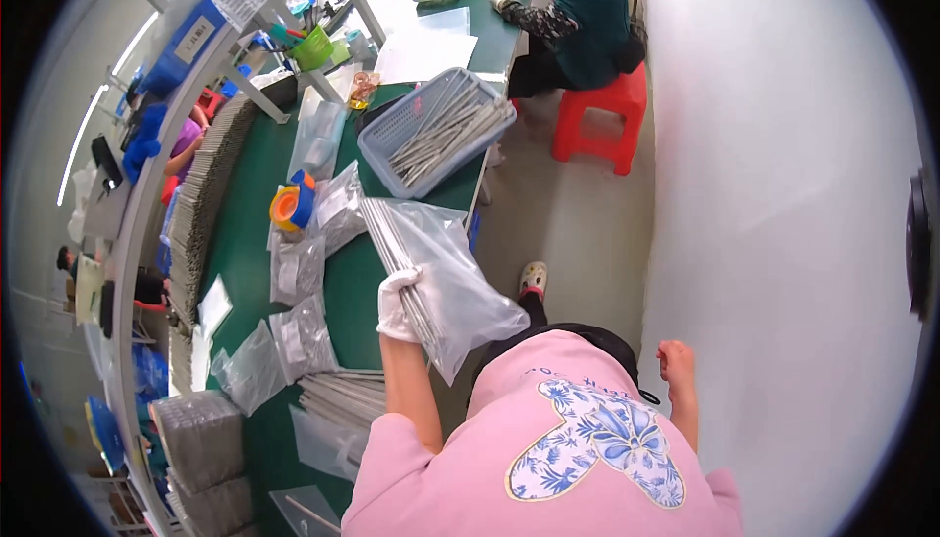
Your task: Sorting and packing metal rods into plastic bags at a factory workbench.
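**First inspector:** What are you holding, and where?

**Second inspector:** Your gloved left hand is holding a clear bag at the right edge of the green desk. Its fingers are gripping a bundle of metal rods, which is appearing to lie inside the film.

**First inspector:** And your other side?

**Second inspector:** Your right hand is hanging well apart from the desk, near the white wall. Its fingers are curling into a fist; nothing is showing in them.

**First inspector:** How much are you showing as finished?

**Second inspector:** Part only, in my judgement. Three plump bags are lying in a row on the desk, apparently filled; I am not able to tell whether they are sealed. Your held bag is looking loaded, but its slack film is spreading to the right, so closing it seems to be outstanding.

**First inspector:** What is remaining?

**Second inspector:** Loose rods are lying in the blue-grey basket on the far side. A further pile of rods is lying at the near left, partly covered by film. A flatter bag, seemingly empty, is resting left of the nearest plump one. Considerable stock appears to be waiting.
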A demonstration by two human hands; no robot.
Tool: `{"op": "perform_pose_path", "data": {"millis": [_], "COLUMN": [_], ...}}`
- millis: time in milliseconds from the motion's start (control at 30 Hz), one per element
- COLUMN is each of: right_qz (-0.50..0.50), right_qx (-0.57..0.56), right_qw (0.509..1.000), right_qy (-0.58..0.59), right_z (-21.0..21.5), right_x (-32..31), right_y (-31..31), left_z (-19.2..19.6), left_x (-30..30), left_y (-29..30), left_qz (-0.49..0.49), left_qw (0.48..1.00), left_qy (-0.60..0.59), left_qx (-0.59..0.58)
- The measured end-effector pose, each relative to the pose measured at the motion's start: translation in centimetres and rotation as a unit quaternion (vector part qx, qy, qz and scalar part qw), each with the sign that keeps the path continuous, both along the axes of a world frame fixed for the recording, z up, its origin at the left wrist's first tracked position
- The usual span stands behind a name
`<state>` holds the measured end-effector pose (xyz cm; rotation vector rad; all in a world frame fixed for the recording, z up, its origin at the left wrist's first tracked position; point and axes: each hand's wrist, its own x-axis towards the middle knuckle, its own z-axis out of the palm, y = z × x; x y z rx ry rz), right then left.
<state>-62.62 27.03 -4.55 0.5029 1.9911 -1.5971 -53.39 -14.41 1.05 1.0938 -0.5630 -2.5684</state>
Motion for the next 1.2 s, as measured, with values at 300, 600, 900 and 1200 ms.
{"op": "perform_pose_path", "data": {"millis": [300, 600, 900, 1200], "right_qz": [0.118, 0.104, 0.044, 0.146], "right_qx": [0.054, 0.094, 0.097, 0.098], "right_qw": [0.982, 0.987, 0.993, 0.983], "right_qy": [0.138, 0.072, 0.042, 0.048], "right_z": [2.0, 0.6, 1.0, -0.9], "right_x": [-11.1, -14.0, -14.3, -17.0], "right_y": [-11.2, -13.3, -15.7, -14.9], "left_z": [-5.0, -7.3, -10.1, -6.0], "left_x": [-16.3, -28.8, -33.1, -29.8], "left_y": [-11.9, -14.1, -17.5, -16.7], "left_qz": [-0.052, 0.284, 0.331, 0.157], "left_qw": [0.989, 0.932, 0.916, 0.961], "left_qy": [0.121, 0.086, -0.060, -0.041], "left_qx": [0.073, 0.208, 0.219, 0.222]}}
